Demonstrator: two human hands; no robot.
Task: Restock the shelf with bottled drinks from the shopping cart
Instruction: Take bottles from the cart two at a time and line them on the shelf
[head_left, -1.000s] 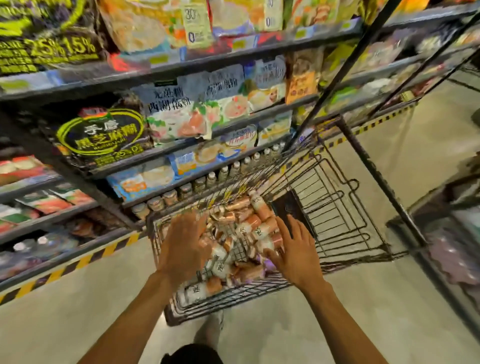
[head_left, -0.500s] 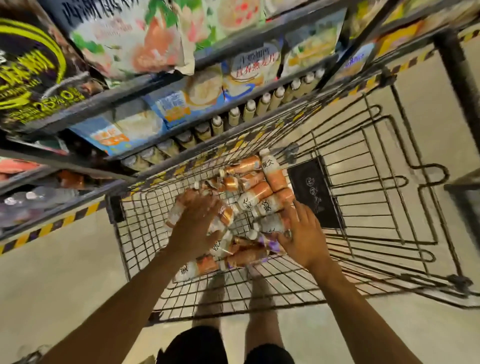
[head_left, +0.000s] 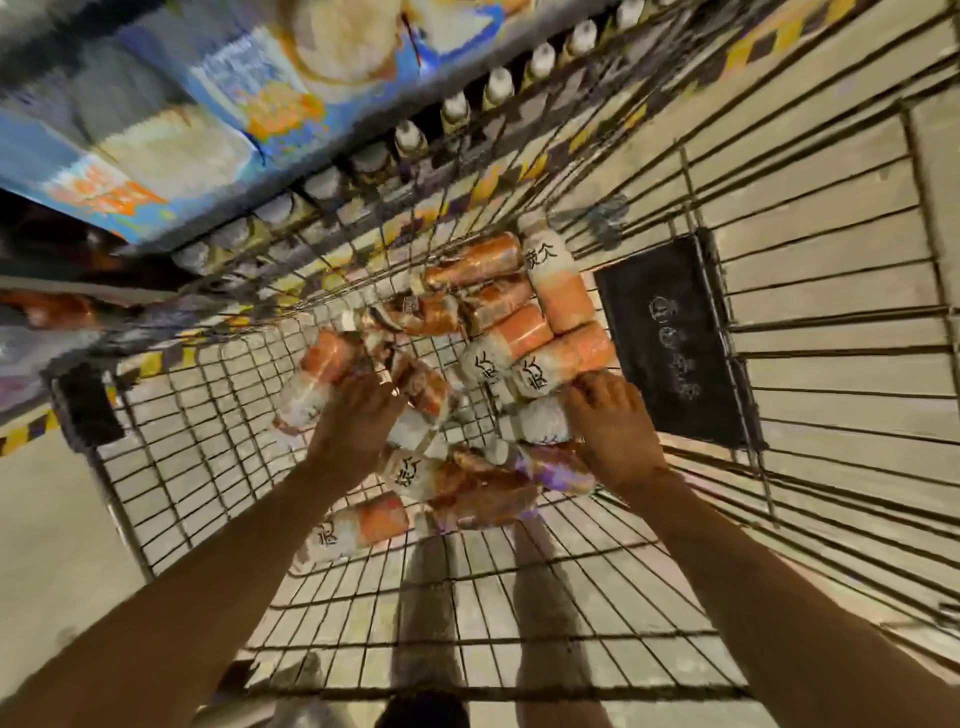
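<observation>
Head view, floor: pale, smooth concrete floor (head_left: 52, 545), with a yellow-and-black warning stripe (head_left: 28, 439) running along the foot of the shelving.
Shelf: the shelf (head_left: 322, 161) slants across the upper left. Its low ledge carries a row of white-capped shelf bottles (head_left: 454, 111) standing upright. Blue food packs (head_left: 208, 104) sit on the level above, badly blurred.
Shopping cart: the wire shopping cart (head_left: 831, 291) stands just beside the shelf and fills most of the view.
Bottled drinks: the bottled drinks (head_left: 524, 332), orange and white, lie in a loose heap on the cart's floor, towards the shelf side.
Left hand: the left hand (head_left: 353, 431) is palm down on the near left of the heap. Its fingers (head_left: 371, 392) bend down among the bottles and touch them. Blur hides whether they clasp one, so I cannot tell.
Right hand: the right hand (head_left: 615, 426) is at the heap's right edge. Its fingers (head_left: 597, 387) are curled round a white-ended bottle (head_left: 540, 423), whose pale end sticks out to the left.
Around: a black panel (head_left: 675, 338) with white markings lies against the cart's wire, just right of the heap and beside the right hand.
Below: the person's legs (head_left: 431, 597) show through the cart's floor grid.
In the way: the cart's tall wire side stands between the heap and the shelf ledge.
</observation>
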